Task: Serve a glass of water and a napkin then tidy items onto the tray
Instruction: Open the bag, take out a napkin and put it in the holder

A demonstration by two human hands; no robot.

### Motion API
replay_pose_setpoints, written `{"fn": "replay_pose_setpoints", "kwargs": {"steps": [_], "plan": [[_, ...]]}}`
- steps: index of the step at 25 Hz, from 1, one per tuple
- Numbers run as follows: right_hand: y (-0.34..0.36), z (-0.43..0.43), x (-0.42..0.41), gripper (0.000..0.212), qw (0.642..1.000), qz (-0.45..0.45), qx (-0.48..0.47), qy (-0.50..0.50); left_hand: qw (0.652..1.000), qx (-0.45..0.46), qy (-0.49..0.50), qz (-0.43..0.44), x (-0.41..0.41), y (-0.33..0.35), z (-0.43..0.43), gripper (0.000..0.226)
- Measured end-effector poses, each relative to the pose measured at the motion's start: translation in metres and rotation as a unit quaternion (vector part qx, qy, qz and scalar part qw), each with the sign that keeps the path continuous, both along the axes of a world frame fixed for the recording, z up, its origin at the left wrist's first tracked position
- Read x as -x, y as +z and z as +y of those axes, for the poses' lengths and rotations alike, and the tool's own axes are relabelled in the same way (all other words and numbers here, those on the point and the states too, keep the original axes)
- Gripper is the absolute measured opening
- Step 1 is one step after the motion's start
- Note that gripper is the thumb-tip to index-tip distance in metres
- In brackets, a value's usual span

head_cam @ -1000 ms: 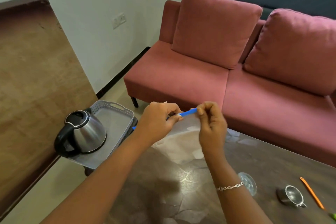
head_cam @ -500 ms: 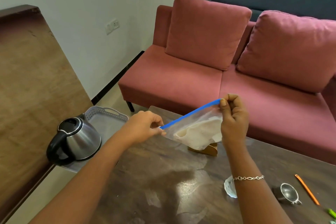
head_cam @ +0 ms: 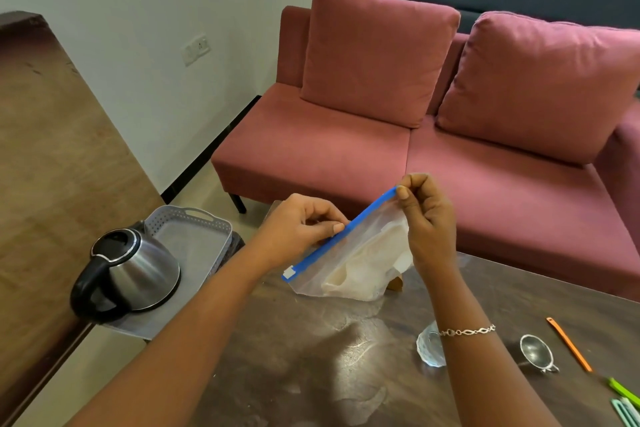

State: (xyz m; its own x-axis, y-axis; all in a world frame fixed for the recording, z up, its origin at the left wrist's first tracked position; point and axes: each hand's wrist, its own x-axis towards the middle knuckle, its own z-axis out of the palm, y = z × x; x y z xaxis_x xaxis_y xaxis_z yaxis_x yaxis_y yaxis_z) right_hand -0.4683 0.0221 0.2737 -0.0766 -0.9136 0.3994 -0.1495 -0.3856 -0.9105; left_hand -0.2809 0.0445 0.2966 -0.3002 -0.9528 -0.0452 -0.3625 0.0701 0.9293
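The left hand (head_cam: 298,229) pinches the blue zipper strip (head_cam: 341,234) of a clear zip bag (head_cam: 349,263) near the strip's middle, thumb on the near side, remaining fingers curled. The left forearm extends from the lower left, palm side turned down. The right hand (head_cam: 429,222) pinches the upper end of the same strip between thumb and forefinger, knuckles facing the sofa (head_cam: 311,152), wrist raised above the dark table (head_cam: 311,357). The strip runs tilted, high at the right hand and low past the left hand, ending at a white slider tab (head_cam: 288,273). The bag hangs below both hands and contains folded white napkins (head_cam: 367,270); its lower edge is close to the table, contact cannot be determined. A bracelet (head_cam: 465,331) encircles the right wrist. Just left of that wrist stands a clear glass (head_cam: 427,348). To its right lie a small metal strainer (head_cam: 538,354) and an orange stick (head_cam: 568,343). Left of the left forearm, a steel kettle (head_cam: 133,269) sits on a grey tray (head_cam: 194,236).
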Motion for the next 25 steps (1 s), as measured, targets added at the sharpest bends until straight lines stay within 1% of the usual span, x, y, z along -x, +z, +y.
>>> {"fn": "replay_pose_setpoints", "kwargs": {"steps": [4,10,13,18,22,25], "plan": [[-0.003,0.000,0.001,0.026,1.000,-0.011,-0.003,0.012,0.999,-0.040,-0.003,0.021,0.004,-0.001,0.001,0.014],[-0.006,0.002,0.001,0.023,1.000,-0.020,0.001,0.023,0.998,-0.053,-0.020,0.042,0.012,-0.003,0.005,0.012],[-0.006,0.005,0.001,0.021,1.000,-0.003,0.011,0.012,0.997,-0.057,-0.025,0.047,0.016,-0.006,0.006,0.011],[-0.006,0.011,-0.003,0.027,1.000,-0.003,0.025,-0.017,0.996,-0.066,-0.030,0.058,0.025,-0.010,0.008,0.010],[-0.006,0.014,-0.007,0.027,0.998,0.002,0.046,-0.032,0.998,-0.049,-0.024,0.031,0.033,-0.010,0.012,0.008],[-0.008,0.015,-0.005,0.028,0.998,0.001,0.047,-0.040,1.000,-0.022,-0.010,0.007,0.037,-0.012,0.014,0.011]]}}
